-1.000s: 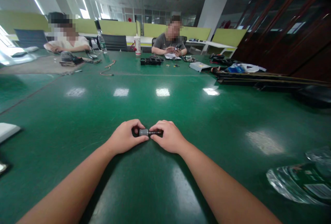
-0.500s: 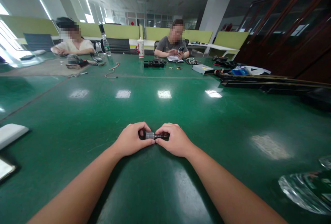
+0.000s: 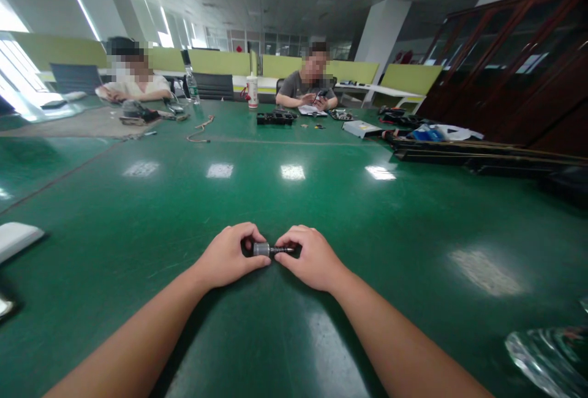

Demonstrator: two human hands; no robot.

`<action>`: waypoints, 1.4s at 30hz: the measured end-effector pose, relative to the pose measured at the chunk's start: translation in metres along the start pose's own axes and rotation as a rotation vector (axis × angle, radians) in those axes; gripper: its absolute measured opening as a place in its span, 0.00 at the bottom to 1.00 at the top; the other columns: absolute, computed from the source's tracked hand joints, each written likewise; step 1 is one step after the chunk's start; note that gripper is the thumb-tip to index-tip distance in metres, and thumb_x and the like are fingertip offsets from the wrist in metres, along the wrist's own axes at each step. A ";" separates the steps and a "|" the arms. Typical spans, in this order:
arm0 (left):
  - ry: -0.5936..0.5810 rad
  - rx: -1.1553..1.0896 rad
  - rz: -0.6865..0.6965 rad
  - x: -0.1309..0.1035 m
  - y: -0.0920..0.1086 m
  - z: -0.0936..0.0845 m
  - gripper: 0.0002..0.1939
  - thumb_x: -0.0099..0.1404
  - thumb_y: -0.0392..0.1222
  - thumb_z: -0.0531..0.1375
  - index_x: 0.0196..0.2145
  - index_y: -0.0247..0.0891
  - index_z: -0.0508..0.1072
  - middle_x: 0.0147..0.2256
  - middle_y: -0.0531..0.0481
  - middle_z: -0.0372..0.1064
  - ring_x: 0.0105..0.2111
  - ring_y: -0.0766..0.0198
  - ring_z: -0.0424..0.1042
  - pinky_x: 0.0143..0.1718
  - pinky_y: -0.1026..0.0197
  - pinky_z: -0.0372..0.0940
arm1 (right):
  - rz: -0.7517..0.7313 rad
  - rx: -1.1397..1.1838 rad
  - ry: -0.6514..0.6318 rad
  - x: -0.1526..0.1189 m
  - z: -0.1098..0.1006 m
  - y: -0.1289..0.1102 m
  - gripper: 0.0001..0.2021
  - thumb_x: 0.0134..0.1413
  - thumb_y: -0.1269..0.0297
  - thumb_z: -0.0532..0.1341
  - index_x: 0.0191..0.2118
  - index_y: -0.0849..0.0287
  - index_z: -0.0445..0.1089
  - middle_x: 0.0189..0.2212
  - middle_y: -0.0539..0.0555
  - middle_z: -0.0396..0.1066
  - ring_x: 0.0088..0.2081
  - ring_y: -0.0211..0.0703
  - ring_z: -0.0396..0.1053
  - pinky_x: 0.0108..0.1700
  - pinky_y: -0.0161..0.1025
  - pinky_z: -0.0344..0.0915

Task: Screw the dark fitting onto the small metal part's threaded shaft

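Between the thumb and fingers of my left hand [image 3: 229, 257] is a small grey cylinder [image 3: 261, 249], like a little motor, lying level just above or on the green table. From its right end sticks out a thin dark shaft [image 3: 282, 250] with a ridged or coiled surface and a lighter tip. My right hand [image 3: 312, 258] is curled around that shaft, thumb below and fingers above. Whether the right fingertips press on the shaft or only surround it is hard to make out. The cylinder's left end is partly hidden by my left hand.
A white object [image 3: 18, 240] lies at the left edge, and a clear plastic bottle [image 3: 546, 355] at the lower right. Across the table sit two people, among a black part [image 3: 275, 117], a cable [image 3: 200, 130], a white bottle [image 3: 252, 92] and long dark bars [image 3: 459, 152].
My left hand and the cylinder have shifted slightly left, away from the right hand. More of the shaft shows between them. The view has tilted up a little.
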State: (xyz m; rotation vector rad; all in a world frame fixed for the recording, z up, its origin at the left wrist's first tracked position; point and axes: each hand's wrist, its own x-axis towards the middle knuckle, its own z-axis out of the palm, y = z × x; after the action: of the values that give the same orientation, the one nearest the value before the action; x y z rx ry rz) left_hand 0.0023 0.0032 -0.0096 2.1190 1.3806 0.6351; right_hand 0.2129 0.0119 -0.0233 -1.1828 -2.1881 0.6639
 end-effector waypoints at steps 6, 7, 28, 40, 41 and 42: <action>0.021 -0.015 0.026 0.000 -0.003 -0.001 0.11 0.54 0.42 0.68 0.33 0.38 0.72 0.33 0.52 0.71 0.35 0.59 0.70 0.37 0.60 0.62 | 0.012 0.015 0.024 -0.001 -0.001 0.003 0.05 0.47 0.72 0.67 0.33 0.56 0.76 0.31 0.50 0.74 0.37 0.42 0.68 0.41 0.40 0.60; 0.028 -0.015 0.028 0.000 -0.003 -0.001 0.11 0.53 0.41 0.68 0.33 0.38 0.72 0.34 0.52 0.71 0.36 0.59 0.70 0.38 0.59 0.62 | 0.011 0.020 0.027 -0.001 -0.002 0.003 0.05 0.47 0.72 0.67 0.33 0.56 0.76 0.32 0.50 0.74 0.37 0.42 0.68 0.41 0.40 0.61; 0.031 -0.054 -0.013 0.002 -0.004 -0.001 0.11 0.53 0.40 0.68 0.32 0.39 0.71 0.34 0.53 0.72 0.36 0.60 0.70 0.38 0.59 0.62 | 0.123 -0.031 0.116 -0.008 -0.016 0.017 0.05 0.44 0.72 0.66 0.29 0.55 0.77 0.26 0.49 0.71 0.29 0.38 0.66 0.33 0.36 0.61; 0.006 -0.056 0.012 0.002 -0.004 -0.002 0.12 0.54 0.43 0.68 0.33 0.39 0.72 0.35 0.52 0.72 0.36 0.59 0.70 0.39 0.59 0.63 | 0.074 0.216 0.067 -0.006 -0.003 0.011 0.17 0.46 0.76 0.67 0.43 0.54 0.77 0.33 0.49 0.76 0.34 0.38 0.71 0.41 0.38 0.66; 0.002 -0.055 0.013 0.002 -0.004 -0.002 0.12 0.53 0.43 0.68 0.34 0.39 0.72 0.35 0.52 0.72 0.36 0.59 0.70 0.39 0.59 0.63 | 0.063 0.247 0.061 -0.006 -0.002 0.010 0.18 0.47 0.76 0.66 0.45 0.54 0.76 0.33 0.49 0.75 0.35 0.38 0.71 0.42 0.38 0.67; -0.003 -0.053 0.012 0.002 -0.003 -0.002 0.12 0.53 0.42 0.68 0.34 0.39 0.72 0.35 0.51 0.72 0.37 0.59 0.70 0.40 0.59 0.63 | 0.050 0.269 0.057 -0.007 -0.001 0.009 0.18 0.48 0.76 0.65 0.46 0.53 0.75 0.34 0.49 0.75 0.36 0.38 0.71 0.42 0.38 0.67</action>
State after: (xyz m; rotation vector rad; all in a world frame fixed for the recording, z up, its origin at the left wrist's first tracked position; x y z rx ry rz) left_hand -0.0001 0.0060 -0.0103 2.0870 1.3351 0.6656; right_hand 0.2222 0.0110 -0.0301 -1.1031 -1.9546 0.9024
